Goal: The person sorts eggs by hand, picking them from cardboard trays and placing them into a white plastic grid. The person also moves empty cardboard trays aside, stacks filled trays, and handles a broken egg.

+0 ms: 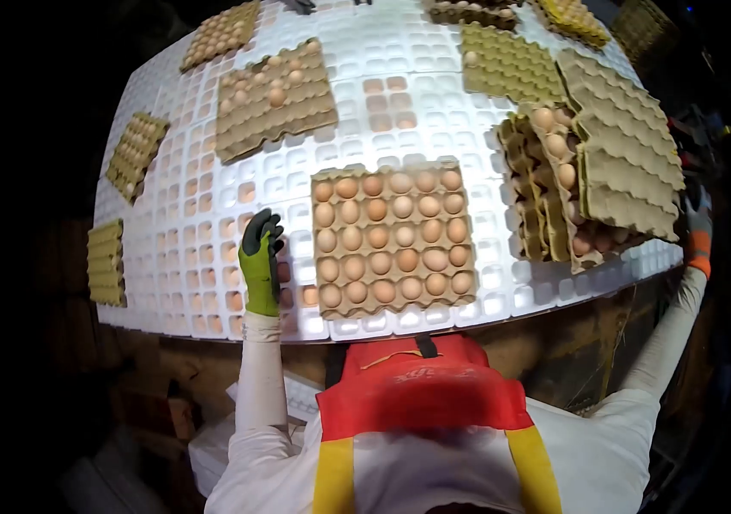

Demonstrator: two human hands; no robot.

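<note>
My left hand (261, 261), in a green glove with dark fingers, hovers over the white surface just left of a full egg tray (393, 312). Its fingers are loosely bent and apart, with nothing in them. Brown eggs (378, 236) fill that cardboard tray in rows at the table's front edge. Far to the right, my right hand (698, 224), in a glove with an orange cuff, reaches past the table's edge beside a slanting stack of cardboard trays (631, 146). Its fingers are dark and indistinct there. Eggs (560, 150) show beneath and beside that stack.
The table top (288, 184) is white and dimpled, with eggs in some hollows at left. A partly filled tray (275, 120) lies at back left, a greenish tray (511, 62) at back right. Smaller-looking trays (137, 156) line the left edge. A red apron (425, 390) covers my front.
</note>
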